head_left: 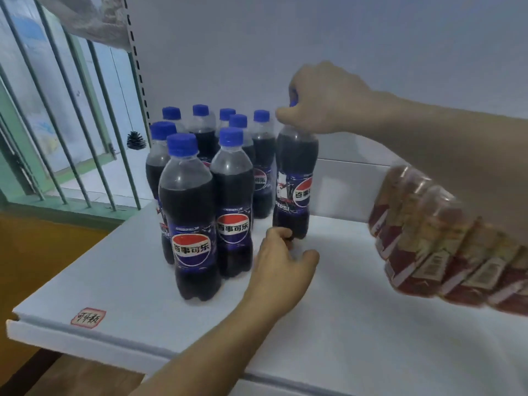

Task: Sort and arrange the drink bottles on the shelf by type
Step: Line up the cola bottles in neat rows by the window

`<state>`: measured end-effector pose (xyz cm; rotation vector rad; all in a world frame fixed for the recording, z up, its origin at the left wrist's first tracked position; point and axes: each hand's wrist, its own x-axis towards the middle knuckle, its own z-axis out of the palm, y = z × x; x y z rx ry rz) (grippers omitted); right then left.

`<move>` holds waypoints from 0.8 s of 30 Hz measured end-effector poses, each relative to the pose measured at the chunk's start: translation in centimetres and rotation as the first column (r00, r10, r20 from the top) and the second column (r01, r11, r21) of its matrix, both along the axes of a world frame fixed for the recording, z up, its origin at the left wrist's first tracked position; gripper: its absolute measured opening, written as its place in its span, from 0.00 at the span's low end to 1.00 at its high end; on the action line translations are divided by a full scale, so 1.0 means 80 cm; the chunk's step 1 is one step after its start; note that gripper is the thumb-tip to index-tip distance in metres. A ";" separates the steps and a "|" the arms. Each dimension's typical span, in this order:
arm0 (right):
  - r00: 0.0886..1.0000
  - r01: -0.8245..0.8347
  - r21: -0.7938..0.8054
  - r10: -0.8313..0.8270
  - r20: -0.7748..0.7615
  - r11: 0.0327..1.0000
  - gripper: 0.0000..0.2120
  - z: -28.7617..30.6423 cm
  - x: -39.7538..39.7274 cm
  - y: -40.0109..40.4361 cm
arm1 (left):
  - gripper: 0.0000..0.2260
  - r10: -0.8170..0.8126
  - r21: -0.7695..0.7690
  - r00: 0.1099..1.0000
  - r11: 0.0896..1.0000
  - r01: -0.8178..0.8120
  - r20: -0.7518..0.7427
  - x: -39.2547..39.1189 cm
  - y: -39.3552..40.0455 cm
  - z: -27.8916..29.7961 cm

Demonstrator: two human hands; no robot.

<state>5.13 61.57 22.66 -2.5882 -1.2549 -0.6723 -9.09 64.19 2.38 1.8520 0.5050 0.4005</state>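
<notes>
Gripping the cap of a cola bottle (295, 178) on the shelf (357, 310), the right hand (323, 98) holds it while the left hand (281, 261), fingers loosely curled, touches its base.

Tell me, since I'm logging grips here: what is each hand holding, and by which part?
The right hand grips a cola bottle by its blue cap. The left hand touches that bottle's base; whether it grips cannot be told.

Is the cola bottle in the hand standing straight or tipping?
Tipping a little. The held bottle leans compared with the upright bottles beside it, gripped at its cap by the right hand.
</notes>
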 end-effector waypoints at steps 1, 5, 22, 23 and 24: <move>1.000 -0.006 0.003 0.006 0.007 1.000 0.16 0.006 0.003 -0.003 | 0.35 0.021 -0.100 0.999 0.995 -0.023 -0.025 0.014 -0.007 -0.001; 0.999 0.009 0.027 -0.010 0.044 1.000 0.15 0.025 0.017 -0.012 | 0.51 0.136 -0.469 0.987 0.879 -0.084 0.079 0.075 -0.020 -0.002; 0.966 -0.257 -0.208 0.245 -0.085 0.944 0.13 0.000 0.105 -0.002 | 0.08 0.505 -0.729 0.861 0.610 -0.311 0.056 0.164 0.016 -0.009; 0.968 -0.251 -0.208 0.241 -0.075 0.945 0.14 -0.002 0.108 0.001 | 0.09 0.508 -0.683 0.859 0.647 -0.340 0.054 0.167 0.015 -0.010; 0.969 -0.247 -0.199 0.237 -0.075 0.948 0.14 -0.003 0.111 0.003 | 0.10 0.516 -0.603 0.855 0.699 -0.383 0.056 0.168 0.014 -0.012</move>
